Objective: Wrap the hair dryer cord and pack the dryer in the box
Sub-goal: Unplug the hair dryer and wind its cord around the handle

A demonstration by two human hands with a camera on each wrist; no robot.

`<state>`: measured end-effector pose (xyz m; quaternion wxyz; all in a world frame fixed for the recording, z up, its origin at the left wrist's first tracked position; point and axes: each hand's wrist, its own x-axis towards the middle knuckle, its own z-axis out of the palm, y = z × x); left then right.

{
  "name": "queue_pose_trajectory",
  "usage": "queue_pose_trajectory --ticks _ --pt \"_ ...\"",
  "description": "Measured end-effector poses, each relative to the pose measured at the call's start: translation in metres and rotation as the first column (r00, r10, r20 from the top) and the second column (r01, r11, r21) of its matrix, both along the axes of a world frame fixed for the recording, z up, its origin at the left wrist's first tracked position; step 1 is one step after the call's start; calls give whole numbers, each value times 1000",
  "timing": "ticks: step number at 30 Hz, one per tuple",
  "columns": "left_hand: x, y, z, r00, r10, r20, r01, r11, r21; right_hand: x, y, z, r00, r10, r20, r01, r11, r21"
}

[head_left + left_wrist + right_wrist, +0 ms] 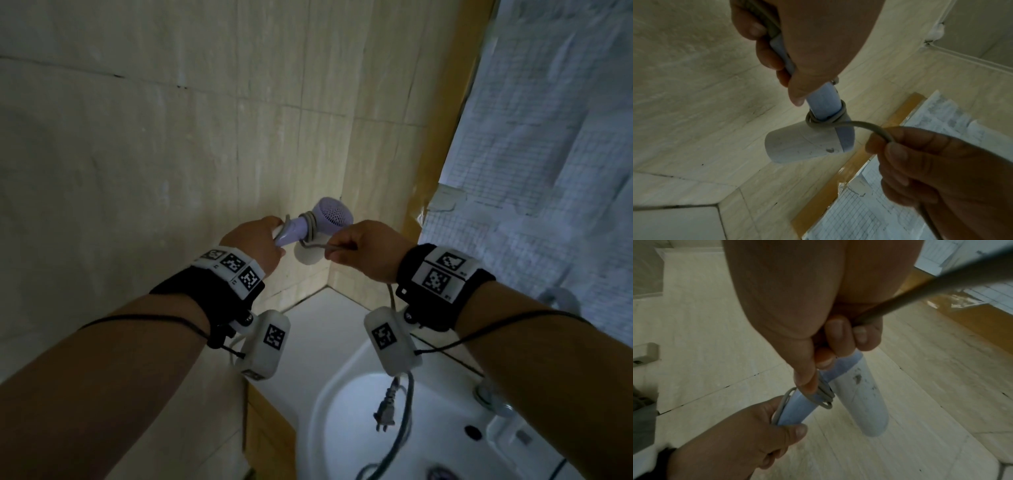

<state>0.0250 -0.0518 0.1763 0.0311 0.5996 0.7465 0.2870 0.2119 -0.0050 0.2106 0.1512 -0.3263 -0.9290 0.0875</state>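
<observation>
The person holds a lilac hair dryer [320,219] up in front of the tiled wall [137,137], above the corner where the white counter [318,318] meets the tiles. The left hand [255,245] has its fingers [766,53] and thumb curled round the dryer's handle, close to the handle's free end, and a stretch of the grey cord [859,125] lies trapped along the handle under those fingers. The dryer's round rear grille faces the head camera, and the pale nozzle [797,142] points away towards the wall.

A few turns of cord already sit snug round the top of the handle, just where it joins the body. From that coil the cord runs across to the right hand [364,251], which is closed into a loose fist round it, with the thumb [805,373] pressed near the coil and the other fingertips folded over the cord. The two hands are near each other, with only the wrapped part of the handle between them.

Past the right hand the cord drops behind the wrist and hangs free. Its two-pin plug [385,409] dangles over the white wash basin [329,411] without touching it, as far as I can tell. A chrome tap [489,394] stands at the basin's right rim. To the right, a pale sheet [548,137] covers the window, edged with brown tape [442,144]. No box is in sight.
</observation>
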Motion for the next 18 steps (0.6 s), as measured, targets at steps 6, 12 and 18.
queue_pose_trajectory --ticks 6,12,18 --pt "3 -2 5 987 -42 -156 10 980 -200 -5 3 17 999 -24 34 21 997 69" --pt "6 -11 12 918 -128 -375 18 959 -284 -9 8 27 997 -17 78 13 999 47" --pt "1 -16 22 840 -172 -514 -21 938 -347 -3 16 25 998 -17 65 21 998 -66"
